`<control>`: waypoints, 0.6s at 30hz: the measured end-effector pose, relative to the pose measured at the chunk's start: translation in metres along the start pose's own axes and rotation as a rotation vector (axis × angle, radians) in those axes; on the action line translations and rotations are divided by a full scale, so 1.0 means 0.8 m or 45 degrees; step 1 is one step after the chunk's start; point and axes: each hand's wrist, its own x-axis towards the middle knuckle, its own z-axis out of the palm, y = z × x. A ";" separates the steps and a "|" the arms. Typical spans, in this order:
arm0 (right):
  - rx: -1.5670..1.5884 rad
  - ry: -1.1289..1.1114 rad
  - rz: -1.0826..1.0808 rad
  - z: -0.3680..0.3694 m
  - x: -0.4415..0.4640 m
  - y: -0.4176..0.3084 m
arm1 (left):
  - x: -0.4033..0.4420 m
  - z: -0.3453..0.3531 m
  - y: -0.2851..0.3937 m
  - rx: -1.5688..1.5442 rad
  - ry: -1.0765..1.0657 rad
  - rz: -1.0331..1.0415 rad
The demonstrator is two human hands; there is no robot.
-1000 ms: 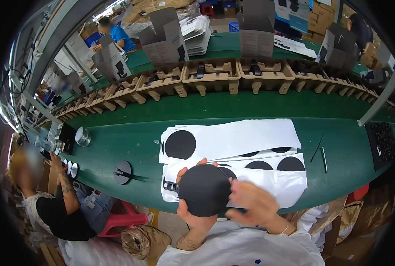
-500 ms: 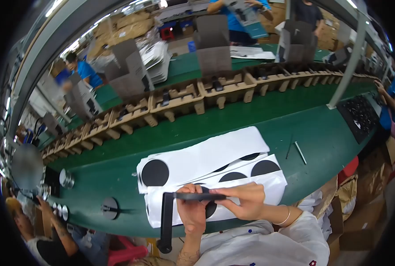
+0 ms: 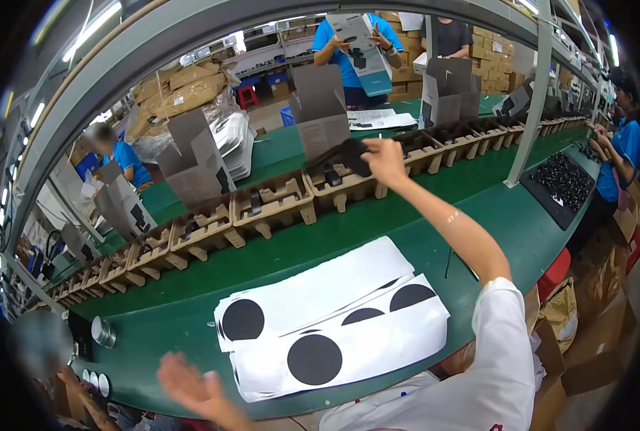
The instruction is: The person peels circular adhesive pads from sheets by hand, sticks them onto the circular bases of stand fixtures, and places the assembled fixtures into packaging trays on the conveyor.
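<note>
My right hand (image 3: pixel 386 164) reaches far out over the row of trays. Its fingers pinch a black stand (image 3: pixel 356 156) by its round, flat base; a dark arm extends left from it. Below the stand is a brown moulded tray (image 3: pixel 341 188) with dark parts inside. At the lower left, my left hand (image 3: pixel 194 388) is blurred, with fingers stretched out and nothing in it. Between the hands lie white sheets (image 3: pixel 384 348) bearing black round pieces (image 3: pixel 315 360).
Behind the tray row stand grey open boxes (image 3: pixel 318 104). A metal post (image 3: pixel 531 108) rises at the right, near a dark mat of small black parts (image 3: pixel 560 179). Metal cylinders (image 3: pixel 103 332) stand at the left. Several people work around the line.
The black stand has gone from both hands in front of me to my right hand over the trays. My left hand has let go and moved left. The view has shifted.
</note>
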 end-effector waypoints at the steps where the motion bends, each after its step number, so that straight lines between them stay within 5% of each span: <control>1: -0.264 -0.019 -0.007 -0.002 0.023 0.023 | 0.024 -0.055 -0.031 0.266 0.135 0.109; 4: -0.623 -0.034 0.075 0.006 0.060 0.077 | 0.067 -0.157 -0.050 0.936 0.266 0.130; 5: -0.659 -0.074 0.143 0.006 0.063 0.081 | 0.073 -0.185 -0.077 0.847 0.140 0.249; 8: -0.757 -0.181 0.254 0.014 0.064 0.107 | 0.106 -0.294 -0.150 1.064 -0.660 -0.067; 12: -0.854 -0.258 0.165 0.020 0.051 0.121 | 0.118 -0.284 -0.180 0.921 -0.970 -0.232; 15: -0.831 -0.337 0.039 0.017 0.020 0.138 | 0.128 -0.270 -0.183 1.132 -0.930 -0.357; 18: -0.829 -0.472 0.037 0.012 -0.012 0.152 | 0.139 -0.258 -0.188 1.279 -1.001 -0.076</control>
